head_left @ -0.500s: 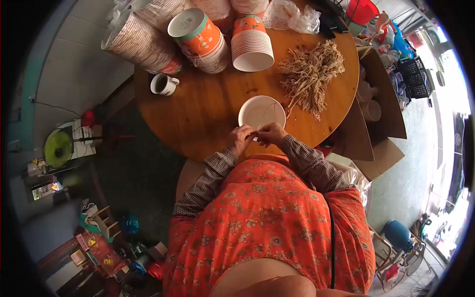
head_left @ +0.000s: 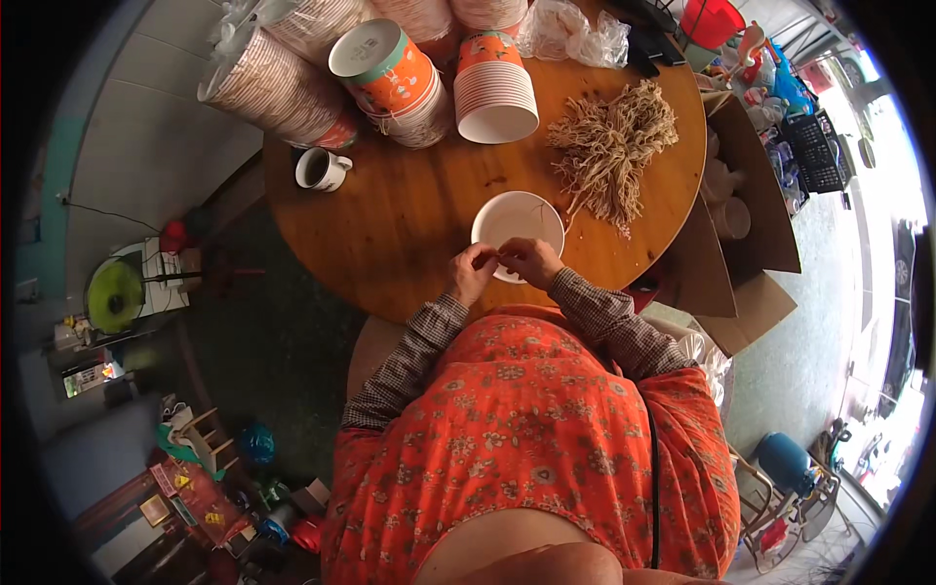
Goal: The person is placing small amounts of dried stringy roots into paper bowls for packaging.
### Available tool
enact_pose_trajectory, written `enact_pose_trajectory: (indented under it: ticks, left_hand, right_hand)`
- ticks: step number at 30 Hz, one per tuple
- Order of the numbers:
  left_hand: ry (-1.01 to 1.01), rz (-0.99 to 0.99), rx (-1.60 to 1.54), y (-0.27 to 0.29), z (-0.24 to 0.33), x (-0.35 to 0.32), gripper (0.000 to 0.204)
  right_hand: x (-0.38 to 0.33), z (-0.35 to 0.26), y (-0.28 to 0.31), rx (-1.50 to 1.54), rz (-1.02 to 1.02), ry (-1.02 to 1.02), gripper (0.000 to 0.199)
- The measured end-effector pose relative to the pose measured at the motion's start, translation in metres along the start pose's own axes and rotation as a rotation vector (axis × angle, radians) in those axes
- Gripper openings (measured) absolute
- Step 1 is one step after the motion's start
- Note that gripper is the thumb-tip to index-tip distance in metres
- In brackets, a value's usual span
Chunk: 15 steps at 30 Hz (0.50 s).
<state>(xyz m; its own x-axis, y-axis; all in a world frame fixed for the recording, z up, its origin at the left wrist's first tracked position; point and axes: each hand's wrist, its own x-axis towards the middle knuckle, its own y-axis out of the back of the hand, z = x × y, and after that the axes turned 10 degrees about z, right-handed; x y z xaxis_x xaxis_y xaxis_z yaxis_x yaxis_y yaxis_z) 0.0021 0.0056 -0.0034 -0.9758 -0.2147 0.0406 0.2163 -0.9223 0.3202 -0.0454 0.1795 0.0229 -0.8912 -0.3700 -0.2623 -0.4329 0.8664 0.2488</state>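
Both hands meet over the near rim of a white round bowl (head_left: 499, 220) on the wooden table (head_left: 409, 239). My left hand (head_left: 471, 273) is closed in a pinch at the bowl's lower left edge. Close beside it, my right hand (head_left: 533, 261) is also pinched, its fingertips near those of the left. Whatever lies between the fingers is too small to make out. A thin thread-like line (head_left: 543, 212) shows against the bowl's inner right side. Beyond the bowl, to the right, lies a loose bundle of tan strings (head_left: 614, 151).
Stacks of orange and white paper buckets (head_left: 395, 78) stand along the far side, one stack (head_left: 495, 93) lying tipped toward me. A mug with dark liquid (head_left: 322, 170) sits at the left. Clear plastic bags (head_left: 575, 34) lie at the back. An open cardboard box (head_left: 756, 195) adjoins the table's right edge.
My fingertips have drawn slightly apart, and the right hand has risen a little over the bowl. The bowl and the string bundle look the same.
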Motion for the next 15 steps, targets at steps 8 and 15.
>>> enact_pose_trajectory:
  ticks: [8,15]
  left_hand:
    - [0.091,0.015,-0.060,-0.002,-0.009,0.000,0.011]
    - [0.091,-0.007,-0.161,-0.002,-0.009,-0.001,0.010]
  right_hand:
    - [-0.008,0.001,-0.013,-0.262,0.183,0.352,0.015]
    - [-0.010,-0.022,-0.008,0.116,0.018,-0.177,0.020]
